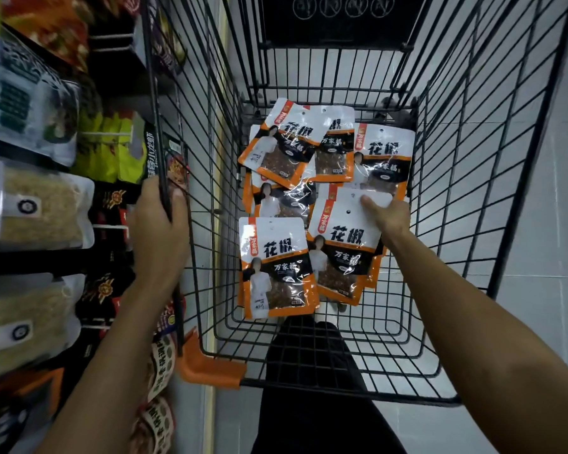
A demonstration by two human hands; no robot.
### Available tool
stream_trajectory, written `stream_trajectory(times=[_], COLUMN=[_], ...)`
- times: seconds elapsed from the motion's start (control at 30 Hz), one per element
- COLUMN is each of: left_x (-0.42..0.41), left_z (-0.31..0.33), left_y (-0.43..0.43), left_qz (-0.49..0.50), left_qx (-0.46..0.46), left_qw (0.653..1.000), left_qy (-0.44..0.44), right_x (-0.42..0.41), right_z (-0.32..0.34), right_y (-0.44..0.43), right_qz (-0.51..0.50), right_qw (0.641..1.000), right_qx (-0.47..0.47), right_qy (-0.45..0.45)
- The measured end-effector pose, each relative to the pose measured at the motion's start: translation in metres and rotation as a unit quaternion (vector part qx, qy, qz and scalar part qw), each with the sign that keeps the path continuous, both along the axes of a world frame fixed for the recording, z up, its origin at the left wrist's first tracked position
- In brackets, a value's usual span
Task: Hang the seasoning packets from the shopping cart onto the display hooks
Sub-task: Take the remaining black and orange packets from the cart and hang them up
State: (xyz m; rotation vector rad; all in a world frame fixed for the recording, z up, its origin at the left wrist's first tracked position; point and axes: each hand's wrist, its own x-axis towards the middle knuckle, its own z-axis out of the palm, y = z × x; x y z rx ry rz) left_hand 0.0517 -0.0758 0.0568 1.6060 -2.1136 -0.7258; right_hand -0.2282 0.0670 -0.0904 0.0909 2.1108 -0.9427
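Note:
Several orange, white and black seasoning packets [277, 267] lie scattered on the floor of a black wire shopping cart [473, 191]. My right hand [389, 214] reaches down into the basket and pinches the white top edge of a small stack of packets [345, 244], thumb on top near the hang hole. My left hand [159, 221] is wrapped around the cart's left rim bar [158, 126]. More packets [382, 155] lie toward the cart's far end. The display hooks are on the left, mostly hidden behind hanging goods.
Shelves and hooks with hanging snack and noodle bags [40, 208] fill the left side, close against the cart. An orange plastic corner guard [207, 365] marks the cart's near left corner. My dark trouser leg [312, 388] shows under the basket. White floor tiles lie to the right.

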Motion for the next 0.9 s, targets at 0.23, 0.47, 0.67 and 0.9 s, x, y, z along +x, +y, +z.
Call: stream_trajectory(times=[0.23,0.47,0.67,0.9], left_x=[0.004,0.003,0.004,0.003], left_z=[0.001,0.002,0.001,0.0], left_y=[0.001,0.002,0.0,0.001], left_qz=[-0.015,-0.016,-0.008,-0.002], left_qx=[-0.001,-0.012,-0.009,-0.019], left_qw=[1.0,1.0,1.0,1.0], left_qy=[0.002,0.003,-0.008,-0.005], right_x=[0.005,-0.012,-0.025,-0.024], right_z=[0.002,0.02,0.045,0.043], right_y=[0.036,0.021,0.01,0.011], right_qz=[-0.089,-0.051,-0.016,-0.08], right_qw=[0.984,0.996,0.99,0.988], right_qx=[-0.055,-0.07,-0.141,-0.132], right_qy=[-0.147,-0.03,-0.018,0.001])
